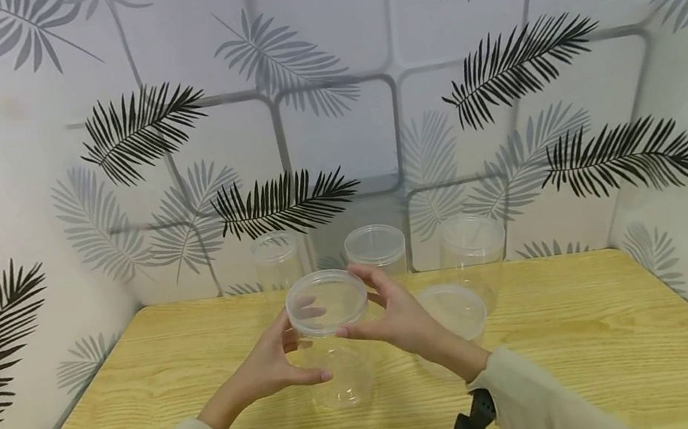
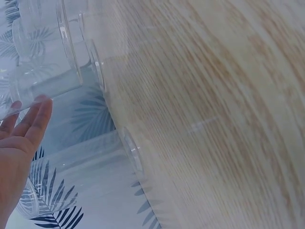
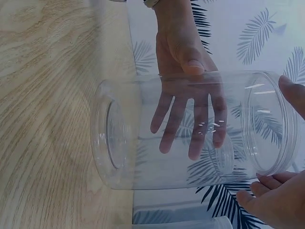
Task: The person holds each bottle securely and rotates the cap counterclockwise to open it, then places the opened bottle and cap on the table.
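Note:
A clear plastic jar [image 1: 341, 376] with a clear screw lid [image 1: 327, 300] stands upright between the two hands in the head view. My left hand [image 1: 266, 362] holds the jar's body from the left, thumb in front and fingers behind. Seen through the clear wall in the right wrist view, the left hand's fingers [image 3: 178, 126] lie spread along the far side. At the top, my right hand [image 1: 401, 318] grips the lid's rim between thumb and fingers. In the left wrist view, the left hand's fingertips [image 2: 43, 107] are at the jar wall.
Close behind the right hand is a short, wide lidded jar [image 1: 450, 310]. Farther back stand a tall narrow jar [image 1: 280, 277], a middle jar [image 1: 376, 245] and a right-hand jar [image 1: 473, 243], all clear and lidded. The wooden table [image 1: 161, 378] meets a leaf-patterned wall covering [image 1: 339, 140].

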### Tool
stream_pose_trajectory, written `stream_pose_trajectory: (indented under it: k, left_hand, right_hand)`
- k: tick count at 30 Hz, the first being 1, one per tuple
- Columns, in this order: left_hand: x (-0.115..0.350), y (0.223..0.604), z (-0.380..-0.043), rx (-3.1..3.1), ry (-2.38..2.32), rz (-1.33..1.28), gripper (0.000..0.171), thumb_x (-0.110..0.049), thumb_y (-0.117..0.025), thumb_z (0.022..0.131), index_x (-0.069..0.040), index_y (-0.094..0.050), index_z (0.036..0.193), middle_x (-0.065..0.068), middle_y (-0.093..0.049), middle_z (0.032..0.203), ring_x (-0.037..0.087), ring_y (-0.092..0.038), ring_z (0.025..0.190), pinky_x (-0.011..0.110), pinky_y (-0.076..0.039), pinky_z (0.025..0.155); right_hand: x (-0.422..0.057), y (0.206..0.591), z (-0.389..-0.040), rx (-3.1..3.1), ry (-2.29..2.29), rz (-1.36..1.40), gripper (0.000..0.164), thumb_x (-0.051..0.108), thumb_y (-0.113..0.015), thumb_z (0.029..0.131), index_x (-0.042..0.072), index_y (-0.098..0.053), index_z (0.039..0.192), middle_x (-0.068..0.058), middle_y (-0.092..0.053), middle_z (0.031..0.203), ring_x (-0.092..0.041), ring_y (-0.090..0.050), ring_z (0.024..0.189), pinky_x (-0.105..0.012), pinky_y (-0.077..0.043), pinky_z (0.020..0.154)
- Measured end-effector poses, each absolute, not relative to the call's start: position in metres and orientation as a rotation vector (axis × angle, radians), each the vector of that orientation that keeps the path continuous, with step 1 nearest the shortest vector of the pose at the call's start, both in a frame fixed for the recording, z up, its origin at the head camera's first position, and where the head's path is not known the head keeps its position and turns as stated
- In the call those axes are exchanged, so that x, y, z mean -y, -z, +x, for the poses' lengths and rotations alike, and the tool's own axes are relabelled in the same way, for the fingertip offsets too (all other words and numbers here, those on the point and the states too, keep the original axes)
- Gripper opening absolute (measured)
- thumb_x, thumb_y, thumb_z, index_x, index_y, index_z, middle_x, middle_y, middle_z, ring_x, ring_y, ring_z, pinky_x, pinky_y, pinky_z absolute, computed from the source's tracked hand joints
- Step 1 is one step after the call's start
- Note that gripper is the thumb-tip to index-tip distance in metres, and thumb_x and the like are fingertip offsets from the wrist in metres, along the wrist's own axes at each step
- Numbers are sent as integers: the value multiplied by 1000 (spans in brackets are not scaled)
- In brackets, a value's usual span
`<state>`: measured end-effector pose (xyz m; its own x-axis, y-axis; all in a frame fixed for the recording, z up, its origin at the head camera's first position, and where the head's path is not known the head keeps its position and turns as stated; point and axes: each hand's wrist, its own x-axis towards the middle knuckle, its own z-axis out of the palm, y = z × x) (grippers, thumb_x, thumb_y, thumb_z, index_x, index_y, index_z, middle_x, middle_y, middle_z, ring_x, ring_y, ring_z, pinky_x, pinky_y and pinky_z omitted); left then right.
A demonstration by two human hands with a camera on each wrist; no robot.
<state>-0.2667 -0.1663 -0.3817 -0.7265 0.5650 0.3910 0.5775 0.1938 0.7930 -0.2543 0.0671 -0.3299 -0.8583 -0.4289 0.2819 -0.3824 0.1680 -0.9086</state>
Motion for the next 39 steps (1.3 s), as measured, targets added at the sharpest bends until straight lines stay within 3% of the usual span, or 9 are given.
stream_pose_trajectory:
  k: [4, 11, 22, 27, 34, 39]
  left_hand:
    - [166, 381, -265, 2425, 1605, -1152, 97, -12, -80, 69, -23, -19, 144, 16, -41, 137, 30, -54, 114, 46, -47, 91]
    - [168, 383, -267, 2418, 1635, -1169, 97, -11, -80, 69, -21, -19, 144, 17, -41, 137, 33, -52, 116, 53, -45, 90]
    - [169, 383, -266, 2430, 1639, -1162, 99, -13, -81, 68, -24, -19, 144, 12, -42, 137, 30, -52, 116, 52, -45, 91]
    - [169, 382, -266, 2426, 1631, -1157, 98, -13, -81, 68, -23, -19, 144, 14, -42, 137, 30, -53, 116, 54, -44, 91]
    - [171, 382, -266, 2434, 1599, -1140, 96, -13, -80, 68, -22, -20, 143, 13, -43, 136, 27, -54, 114, 49, -46, 91]
    - [171, 383, -267, 2421, 1596, -1152, 96, -12, -80, 69, -19, -20, 144, 14, -42, 137, 28, -53, 116, 52, -45, 91]
  right_hand:
    - [-72, 328, -260, -2273, 1798, -912, 86, 24, -77, 73, 13, -26, 142, -6, -33, 144, -30, -30, 134, -47, -31, 107]
    - [-81, 324, -280, -1876, 1762, -1033, 84, 19, -74, 77, 13, -23, 143, -13, -30, 143, -40, -32, 130, -35, -48, 90]
    - [-85, 324, -288, -1732, 1728, -1066, 90, 19, -73, 78, 11, -15, 146, -17, -27, 144, -41, -33, 128, -31, -49, 88]
    - [-83, 323, -282, -1818, 1779, -1037, 91, 21, -75, 76, 10, -17, 145, -12, -25, 147, -35, -29, 133, -36, -45, 94]
    - [-77, 324, -265, -2160, 1859, -960, 87, 21, -78, 73, 10, -25, 142, -7, -31, 145, -24, -25, 137, -46, -22, 112]
    - [-68, 326, -252, -2403, 1874, -916, 91, 22, -81, 68, 12, -27, 141, -8, -36, 143, -23, -29, 135, -44, -27, 110]
